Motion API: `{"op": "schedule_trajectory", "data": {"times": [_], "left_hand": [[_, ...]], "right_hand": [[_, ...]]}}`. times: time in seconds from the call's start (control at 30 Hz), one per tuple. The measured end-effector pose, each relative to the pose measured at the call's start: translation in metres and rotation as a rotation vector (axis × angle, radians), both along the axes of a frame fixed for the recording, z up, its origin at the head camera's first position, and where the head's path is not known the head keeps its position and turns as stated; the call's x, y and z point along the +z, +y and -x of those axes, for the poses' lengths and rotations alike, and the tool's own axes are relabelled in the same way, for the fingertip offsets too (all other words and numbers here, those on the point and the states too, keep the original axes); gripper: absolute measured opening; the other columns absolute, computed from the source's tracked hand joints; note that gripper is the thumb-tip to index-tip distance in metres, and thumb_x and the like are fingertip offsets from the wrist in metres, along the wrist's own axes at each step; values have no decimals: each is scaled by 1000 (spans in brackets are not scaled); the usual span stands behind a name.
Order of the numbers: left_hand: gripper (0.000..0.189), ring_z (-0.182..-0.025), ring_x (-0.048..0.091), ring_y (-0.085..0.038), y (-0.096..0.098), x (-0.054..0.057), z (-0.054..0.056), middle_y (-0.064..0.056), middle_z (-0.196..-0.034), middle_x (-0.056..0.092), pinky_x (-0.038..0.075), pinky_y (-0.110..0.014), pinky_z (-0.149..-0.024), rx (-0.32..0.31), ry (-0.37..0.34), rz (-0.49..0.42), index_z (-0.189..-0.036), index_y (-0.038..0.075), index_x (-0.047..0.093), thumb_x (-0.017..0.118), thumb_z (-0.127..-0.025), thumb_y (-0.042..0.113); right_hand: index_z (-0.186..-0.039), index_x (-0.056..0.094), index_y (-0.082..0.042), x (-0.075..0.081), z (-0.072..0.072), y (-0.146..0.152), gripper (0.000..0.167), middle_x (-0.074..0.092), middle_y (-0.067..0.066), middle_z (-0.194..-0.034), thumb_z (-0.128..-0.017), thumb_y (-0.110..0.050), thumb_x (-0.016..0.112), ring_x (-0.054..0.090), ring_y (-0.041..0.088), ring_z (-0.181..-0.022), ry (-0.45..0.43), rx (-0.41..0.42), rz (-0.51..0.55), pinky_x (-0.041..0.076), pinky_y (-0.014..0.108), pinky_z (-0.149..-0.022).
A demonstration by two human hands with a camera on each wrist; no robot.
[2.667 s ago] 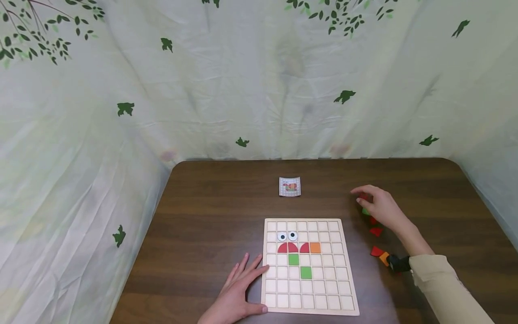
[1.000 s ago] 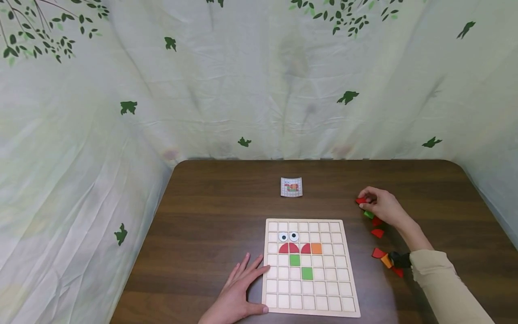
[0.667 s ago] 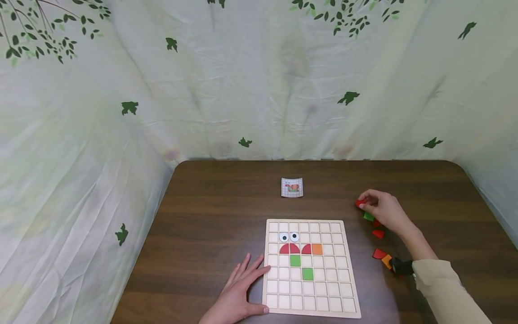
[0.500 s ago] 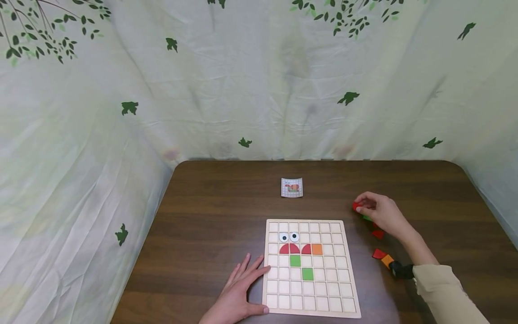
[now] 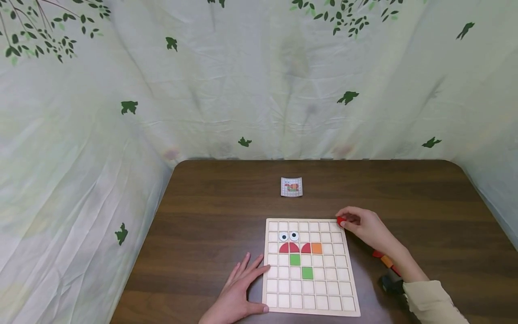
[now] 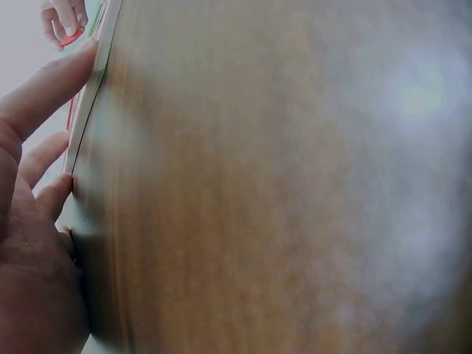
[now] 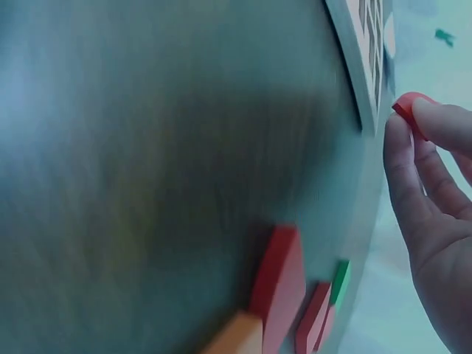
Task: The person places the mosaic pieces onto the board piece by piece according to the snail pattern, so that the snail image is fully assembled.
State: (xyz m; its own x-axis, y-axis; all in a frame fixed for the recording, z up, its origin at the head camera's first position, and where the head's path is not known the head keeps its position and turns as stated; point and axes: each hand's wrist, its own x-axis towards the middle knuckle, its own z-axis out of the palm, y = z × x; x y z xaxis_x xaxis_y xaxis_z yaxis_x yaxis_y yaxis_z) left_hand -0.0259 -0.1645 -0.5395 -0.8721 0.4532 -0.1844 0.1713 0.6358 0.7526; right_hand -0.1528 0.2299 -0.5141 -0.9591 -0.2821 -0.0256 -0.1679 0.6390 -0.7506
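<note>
In the head view my left hand (image 5: 238, 292) lies at the left edge of a white gridded board (image 5: 323, 288), fingers spread, fingertips and thumb touching its rim. My right hand (image 5: 366, 229) pinches a small red piece (image 5: 341, 221) between thumb and fingers at the board's far right corner. The right wrist view shows that red piece (image 7: 404, 105) with a curved edge, partly covered by the thumb. On the board are two eye pieces (image 5: 293, 236), several red quarter-circles (image 5: 284, 248), an orange square (image 5: 316, 248) and two green squares (image 5: 307, 272).
Beyond the board lies a small picture card (image 5: 291, 187). Beneath the right forearm sit loose pieces, among them a red one (image 5: 377, 254) and an orange one (image 5: 386, 261). A green piece (image 7: 341, 282) shows farther off in the right wrist view.
My right hand has taken the red piece from the far end of the loose row and carried it left and nearer, to the board's corner. The left hand stays put.
</note>
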Motion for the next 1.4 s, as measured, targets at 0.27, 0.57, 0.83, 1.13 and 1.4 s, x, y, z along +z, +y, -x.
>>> {"op": "schedule_trajectory", "data": {"times": [0.27,0.57,0.83,1.13,1.4], "left_hand": [[85,-149,5,-30,0,-1,0,6,-159,28,5,-60,-112,1,15,6,-144,33,48,85,-69,46],[86,-150,5,-29,0,-2,0,8,-159,27,5,-54,-112,4,39,9,-144,32,49,86,-67,39],[85,-150,6,-29,1,0,0,7,-159,28,5,-55,-112,3,32,8,-144,32,49,86,-67,39],[84,-150,6,-30,1,2,0,7,-159,28,5,-56,-112,3,36,16,-144,32,49,86,-68,40],[85,-149,7,-31,1,1,-1,4,-159,29,6,-57,-112,-9,65,12,-144,29,50,86,-67,38]], "right_hand": [[-106,70,-19,-1,-17,-22,23,66,-7,-101,-86,-7,75,61,14,-88,6,52,38,55,28,-78],[-103,71,-21,2,-35,-49,21,65,-10,-98,-86,-10,76,60,14,-86,-70,112,84,54,28,-77],[-102,74,-21,-1,-45,-72,20,67,-10,-96,-87,-8,73,61,12,-84,-98,223,150,53,27,-76],[-99,73,-18,1,-51,-91,15,67,-9,-88,-88,-7,72,59,9,-78,-110,336,151,52,25,-72],[-97,74,-20,3,-56,-108,14,66,-11,-90,-88,-9,73,56,5,-77,-76,425,110,50,25,-70]]}}
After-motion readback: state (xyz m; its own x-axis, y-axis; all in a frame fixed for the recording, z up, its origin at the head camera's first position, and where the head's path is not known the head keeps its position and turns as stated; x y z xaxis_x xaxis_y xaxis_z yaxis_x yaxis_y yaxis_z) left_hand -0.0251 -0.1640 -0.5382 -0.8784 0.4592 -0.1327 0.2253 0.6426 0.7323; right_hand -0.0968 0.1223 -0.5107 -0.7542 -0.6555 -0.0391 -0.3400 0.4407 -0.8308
